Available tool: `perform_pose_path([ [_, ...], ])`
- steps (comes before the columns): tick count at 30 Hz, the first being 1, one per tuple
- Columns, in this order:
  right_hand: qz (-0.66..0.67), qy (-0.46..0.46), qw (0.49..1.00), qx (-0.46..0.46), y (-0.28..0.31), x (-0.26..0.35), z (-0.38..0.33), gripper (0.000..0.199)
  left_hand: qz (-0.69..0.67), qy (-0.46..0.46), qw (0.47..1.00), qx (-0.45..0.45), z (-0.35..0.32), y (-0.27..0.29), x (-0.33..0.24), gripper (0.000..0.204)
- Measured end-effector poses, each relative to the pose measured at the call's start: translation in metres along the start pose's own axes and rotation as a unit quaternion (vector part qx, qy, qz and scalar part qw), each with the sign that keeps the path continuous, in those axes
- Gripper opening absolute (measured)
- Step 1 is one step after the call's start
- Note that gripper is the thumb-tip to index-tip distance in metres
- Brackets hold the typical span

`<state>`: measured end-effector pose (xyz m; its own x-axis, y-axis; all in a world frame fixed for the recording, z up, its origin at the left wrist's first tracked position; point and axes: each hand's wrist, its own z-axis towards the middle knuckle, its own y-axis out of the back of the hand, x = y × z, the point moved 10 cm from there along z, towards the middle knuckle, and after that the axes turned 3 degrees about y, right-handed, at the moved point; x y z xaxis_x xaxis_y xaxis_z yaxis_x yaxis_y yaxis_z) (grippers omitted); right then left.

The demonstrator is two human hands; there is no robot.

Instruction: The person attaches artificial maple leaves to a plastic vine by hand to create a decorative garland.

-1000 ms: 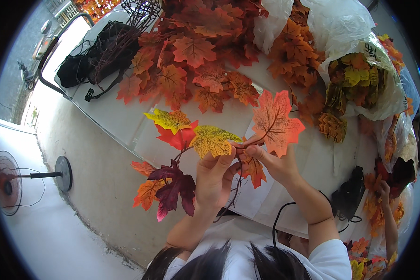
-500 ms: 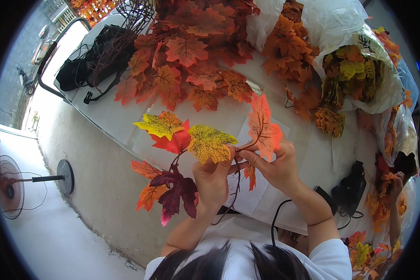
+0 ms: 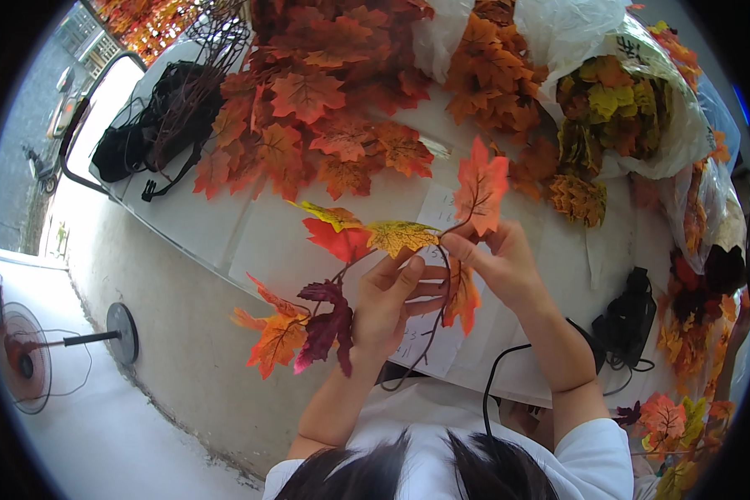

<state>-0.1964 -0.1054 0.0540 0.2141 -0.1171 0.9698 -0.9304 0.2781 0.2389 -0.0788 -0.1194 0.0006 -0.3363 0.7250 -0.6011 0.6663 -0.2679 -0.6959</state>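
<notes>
A leaf garland (image 3: pixel 350 275) is held above the near edge of a table (image 3: pixel 225 225), between the left hand (image 3: pixel 385 307) and the right hand (image 3: pixel 496 265), which are set close together. Behind them, a heap of loose leaves (image 3: pixel 308 117) is spread on the table. Bags of leaves (image 3: pixel 633 100) are placed to the right. A fan (image 3: pixel 25 354) is stood on the floor at the left.
</notes>
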Motion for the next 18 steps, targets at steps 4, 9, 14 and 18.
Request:
perform_pose_path([
  [4,0.025,0.027,0.998,-0.053,0.026,0.01,-0.004,0.016,0.08,0.063,0.994,0.042,-0.011,-0.014,0.014,0.028],
  [9,-0.067,0.077,0.984,-0.143,0.045,0.032,-0.028,0.012,0.277,-0.124,0.953,0.022,-0.013,-0.044,0.005,0.022],
  [14,-0.204,0.133,0.961,-0.131,0.053,0.052,-0.052,0.014,0.327,-0.212,0.92,-0.034,-0.018,-0.056,0.005,0.011],
  [18,-0.253,0.082,0.96,-0.094,0.089,0.003,-0.065,0.017,0.337,-0.022,0.94,0.056,0.0,-0.064,0.051,0.01],
])
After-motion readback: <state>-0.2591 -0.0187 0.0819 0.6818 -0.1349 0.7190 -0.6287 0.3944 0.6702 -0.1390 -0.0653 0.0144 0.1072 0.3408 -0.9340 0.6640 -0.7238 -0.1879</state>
